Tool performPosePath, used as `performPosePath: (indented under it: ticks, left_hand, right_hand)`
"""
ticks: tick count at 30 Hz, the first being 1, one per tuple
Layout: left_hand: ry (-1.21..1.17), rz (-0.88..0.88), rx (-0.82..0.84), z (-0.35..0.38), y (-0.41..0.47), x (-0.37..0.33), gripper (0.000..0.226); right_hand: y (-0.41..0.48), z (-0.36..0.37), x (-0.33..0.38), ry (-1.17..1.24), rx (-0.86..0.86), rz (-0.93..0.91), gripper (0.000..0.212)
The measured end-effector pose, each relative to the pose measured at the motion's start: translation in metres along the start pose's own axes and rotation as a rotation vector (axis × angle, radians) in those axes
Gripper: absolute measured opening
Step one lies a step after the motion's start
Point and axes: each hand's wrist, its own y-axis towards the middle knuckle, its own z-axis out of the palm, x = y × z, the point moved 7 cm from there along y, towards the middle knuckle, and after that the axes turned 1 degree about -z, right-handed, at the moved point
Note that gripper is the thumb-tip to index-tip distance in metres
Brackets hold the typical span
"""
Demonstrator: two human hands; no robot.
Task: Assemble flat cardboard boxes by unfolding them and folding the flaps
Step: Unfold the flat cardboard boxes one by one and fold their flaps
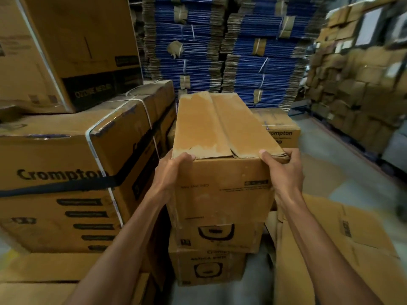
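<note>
At far left stood a strapped Crompton carton (66, 161) with a larger carton (66, 40) on top. Just beside it the left hand (174, 170) clasped the near left top corner of the assembled cardboard box (222, 190), its grip curled round the edge with the thumb on the flap. The box, its top flaps (220, 124) folded shut along a middle seam, sat above a stack of printed boxes (213, 236). Whether it rested on them could not be told. The right hand (284, 170) held the near right corner likewise, its grip wrapped round the side. Behind rose bundles of blue-edged flat cardboard (198, 51). At lower right lay a flattened carton (330, 249).
</note>
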Motion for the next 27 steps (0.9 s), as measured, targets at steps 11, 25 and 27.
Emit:
performPosePath:
  ticks: [11, 25, 27]
  left_hand:
    - [-0.044, -0.059, 0.134, 0.003, 0.130, 0.016, 0.077]
    - [-0.053, 0.052, 0.007, 0.012, 0.145, 0.011, 0.073]
    - [0.130, 0.318, -0.150, 0.000, 0.131, -0.015, 0.074]
  right_hand:
    - [0.056, 0.072, -0.002, -0.084, -0.089, 0.027, 0.042]
    - [0.065, 0.084, -0.043, 0.197, 0.026, 0.129, 0.059]
    - [0.038, 0.076, -0.088, 0.253, -0.185, 0.183, 0.053]
